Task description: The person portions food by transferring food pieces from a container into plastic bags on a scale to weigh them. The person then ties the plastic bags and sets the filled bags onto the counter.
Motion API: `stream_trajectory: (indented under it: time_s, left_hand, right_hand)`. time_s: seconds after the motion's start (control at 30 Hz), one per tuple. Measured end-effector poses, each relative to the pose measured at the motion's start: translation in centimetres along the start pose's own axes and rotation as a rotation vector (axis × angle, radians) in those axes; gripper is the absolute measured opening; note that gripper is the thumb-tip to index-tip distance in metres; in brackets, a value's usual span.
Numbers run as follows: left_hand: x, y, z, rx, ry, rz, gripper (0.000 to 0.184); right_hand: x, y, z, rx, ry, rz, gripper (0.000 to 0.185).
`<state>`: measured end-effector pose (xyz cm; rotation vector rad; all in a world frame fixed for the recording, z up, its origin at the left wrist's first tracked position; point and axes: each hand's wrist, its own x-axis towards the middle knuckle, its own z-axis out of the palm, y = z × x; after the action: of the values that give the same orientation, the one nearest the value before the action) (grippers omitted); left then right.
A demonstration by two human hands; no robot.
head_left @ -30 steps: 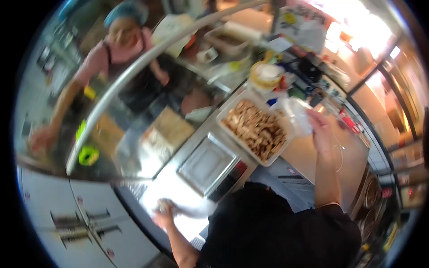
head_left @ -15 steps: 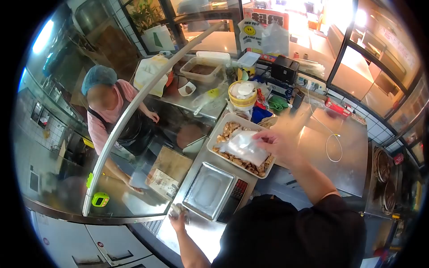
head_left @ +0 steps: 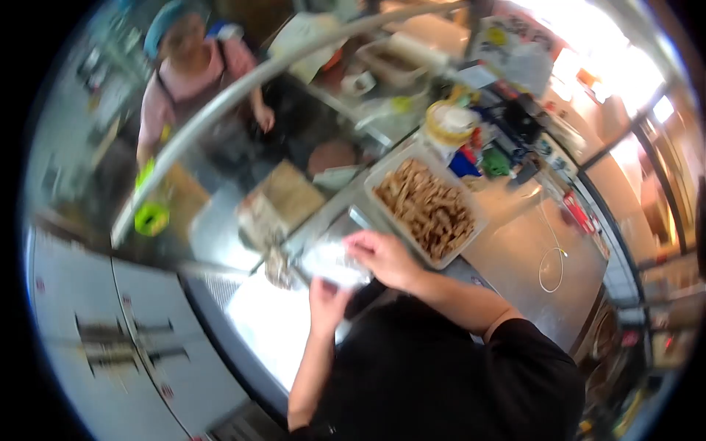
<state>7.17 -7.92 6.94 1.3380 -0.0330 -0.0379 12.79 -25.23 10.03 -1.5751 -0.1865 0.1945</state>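
Observation:
A clear plastic bag (head_left: 329, 259) is pinched in the fingers of my right hand (head_left: 384, 259), over the counter in front of my body. My left hand (head_left: 327, 305) has its fingers on the lower edge of the same bag. Motion blurs both the bag and the fingertips. Beneath the bag, a metal tray (head_left: 360, 216) is mostly hidden. Left of the bag lies a crumpled greyish bundle (head_left: 277, 267), its kind unclear. Beyond my right hand stands a white rectangular tub (head_left: 476, 213) filled with brown sliced food pieces (head_left: 426, 209).
Across a glass screen with a curved rail (head_left: 243, 95) stands a co-worker (head_left: 198, 88) in a pink shirt and apron. A cutting board (head_left: 290, 192) lies behind the screen. A yellow-and-white bucket (head_left: 450, 123) is past the tub. A white cable (head_left: 546, 264) lies on the right-hand counter.
My right hand has brought the bag from over the tub towards my body, uncovering the food. My left hand has left the greyish bundle and moved to the bag. The view has turned.

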Motion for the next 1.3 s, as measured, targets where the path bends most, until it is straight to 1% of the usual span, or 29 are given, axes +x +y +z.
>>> stream_trajectory:
  time_s: [0.03, 0.07, 0.1, 0.13, 0.17, 0.2, 0.23, 0.27, 0.33, 0.37, 0.5, 0.57, 0.6, 0.67, 0.73, 0.77, 0.8, 0.87, 0.9, 0.93, 1.0, 1.07, 1.1, 1.13, 1.2, 1.23, 1.3]
  left_hand:
    - [-0.1, -0.2, 0.0, -0.046, 0.045, -0.036, 0.056]
    - [-0.4, -0.6, -0.4, -0.094, 0.091, -0.066, 0.058]
    - [-0.7, -0.7, -0.7, -0.077, 0.139, -0.061, 0.054]
    - [-1.0, -0.8, -1.0, -0.057, 0.178, -0.052, 0.05]
    - [-1.5, -1.1, -1.6, -0.069, 0.2, -0.082, 0.044]
    - [-2.1, -1.4, -2.0, -0.081, 0.216, -0.11, 0.038]
    - [-2.6, -0.7, -2.0, -0.053, 0.246, -0.109, 0.024]
    - [-3.2, -1.0, -2.5, -0.04, 0.268, -0.149, 0.02]
    - [-4.6, -1.7, -3.2, -0.032, 0.335, -0.166, 0.017]
    - [-5.4, -2.4, -3.6, -0.072, 0.373, -0.176, 0.018]
    - [-8.1, -4.8, -5.1, -0.275, 0.489, -0.182, 0.023]
    - [-9.4, -6.1, -5.9, -0.405, 0.571, -0.159, 0.029]
    - [-9.6, -5.3, -5.8, -0.445, 0.614, -0.147, 0.031]
    - [-10.3, -5.4, -6.5, -0.461, 0.725, -0.14, 0.031]
    - [-10.9, -5.1, -7.6, -0.457, 0.73, -0.163, 0.031]
    - [-11.2, -5.4, -8.2, -0.438, 0.738, -0.131, 0.029]
    - [-11.3, -5.7, -9.1, -0.404, 0.731, -0.154, 0.027]
    - [-11.3, -5.7, -10.5, -0.333, 0.666, -0.157, 0.025]
    - [-10.7, -5.8, -10.9, -0.291, 0.717, -0.143, 0.024]
    - [-10.1, -5.6, -11.1, -0.248, 0.769, -0.128, 0.023]
    - [-9.2, -4.7, -11.5, -0.109, 0.765, -0.079, 0.025]
    - [-7.7, -3.3, -11.2, -0.007, 0.664, -0.085, 0.025]
    - [-6.0, -1.8, -9.4, 0.023, 0.657, -0.097, 0.022]
    - [-4.5, -0.9, -8.0, 0.062, 0.588, -0.083, 0.022]
    - [-2.0, 0.1, -5.5, 0.139, 0.459, -0.053, 0.02]
    - [-0.7, 0.0, -4.4, 0.131, 0.372, -0.068, 0.019]
    - [2.3, -0.3, -1.4, 0.188, 0.208, -0.052, 0.019]
  right_hand:
    - [-0.2, -0.6, 0.4, -0.007, -0.051, 0.045, 0.021]
    - [-0.4, -0.9, 0.9, -0.05, -0.065, 0.044, 0.02]
    - [-0.4, 0.1, 1.2, -0.185, -0.071, -0.033, 0.019]
    - [-0.6, 0.8, 1.5, -0.17, -0.093, -0.004, 0.018]
    - [-0.6, 1.2, 1.7, -0.202, -0.111, 0.04, 0.015]
    - [-0.8, 2.4, 1.8, -0.14, -0.124, 0.08, 0.014]
    - [-0.9, 3.1, 1.9, -0.154, -0.16, 0.089, 0.014]
    - [-1.0, 3.6, 1.9, -0.169, -0.188, 0.093, 0.014]
    - [-1.0, 3.8, 1.8, -0.269, -0.215, 0.091, 0.019]
    - [-1.0, 3.8, 1.9, -0.32, -0.218, 0.086, 0.022]
    - [-0.8, 3.9, 2.2, -0.163, -0.212, 0.176, 0.022]
    - [-0.5, 4.3, 2.2, -0.152, -0.197, 0.193, 0.022]
    - [-0.4, 4.5, 2.2, -0.146, -0.184, 0.202, 0.021]
    - [-0.2, 4.5, 2.1, -0.123, -0.17, 0.213, 0.021]
    - [0.0, 4.6, 1.2, -0.08, -0.145, 0.225, 0.02]
    - [0.0, 4.8, 0.7, -0.046, -0.133, 0.235, 0.02]
    - [0.1, 4.8, 0.0, -0.01, -0.119, 0.242, 0.02]
    - [0.2, 2.9, -1.7, -0.077, -0.013, 0.226, 0.016]
    - [0.2, 2.2, -2.9, -0.108, 0.039, 0.219, 0.014]
    - [0.6, 3.4, -4.6, 0.035, 0.152, 0.208, 0.013]
    - [0.5, 4.0, -9.4, 0.025, 0.281, 0.237, 0.015]
    - [-0.4, 4.5, -13.6, 0.204, 0.349, 0.15, 0.01]
    - [-1.2, 3.9, -14.9, 0.273, 0.369, 0.122, 0.009]
    - [-1.9, 2.9, -16.0, 0.342, 0.388, 0.093, 0.008]
    - [-4.5, 0.3, -17.5, 0.444, 0.382, 0.082, 0.009]
    - [-5.9, -0.3, -18.5, 0.461, 0.324, 0.092, 0.008]
    - [-8.7, -0.7, -21.0, 0.344, 0.208, 0.173, 0.005]
